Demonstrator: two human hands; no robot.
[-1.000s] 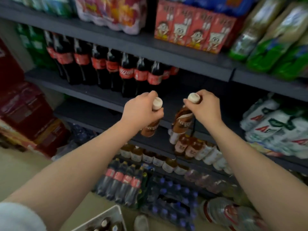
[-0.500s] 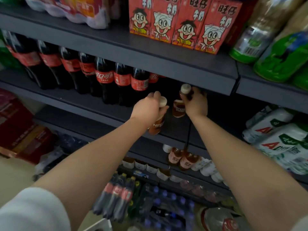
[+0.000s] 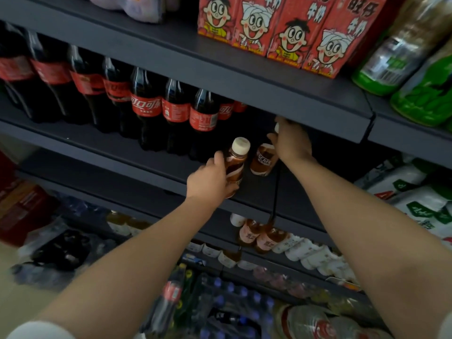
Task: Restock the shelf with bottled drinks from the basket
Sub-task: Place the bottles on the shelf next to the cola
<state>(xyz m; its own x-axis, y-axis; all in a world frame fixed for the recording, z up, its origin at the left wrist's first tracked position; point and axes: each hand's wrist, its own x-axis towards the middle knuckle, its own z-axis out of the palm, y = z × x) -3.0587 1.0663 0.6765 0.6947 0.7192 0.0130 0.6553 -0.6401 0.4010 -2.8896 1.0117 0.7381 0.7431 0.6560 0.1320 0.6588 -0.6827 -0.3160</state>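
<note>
The left hand (image 3: 210, 179) curls its fingers round the body of a small brown coffee bottle with a cream screw cap (image 3: 236, 162), which stands at the front of the dark grey metal shelf (image 3: 146, 155). At about 2 o'clock from it, the right hand (image 3: 292, 143) reaches further in under the shelf above and grips the top of a 2nd brown coffee bottle with a Nescafé label (image 3: 264, 160); only a sliver of its pale cap shows above the knuckles. The 2 bottles stand just beside each other, the right one slightly deeper.

At 10 o'clock from the hands, a row of tall dark cola bottles with red labels (image 3: 146, 108) fills the same shelf. At 12 o'clock, on the next shelf up, stand red cartons printed with a cartoon face (image 3: 288, 33), and at 2 o'clock lie green-labelled bottles (image 3: 391, 64). At 6 o'clock, lower shelves carry small pale-labelled tea bottles (image 3: 259, 237) and packs of blue-capped bottles (image 3: 232, 304), blurred.
</note>
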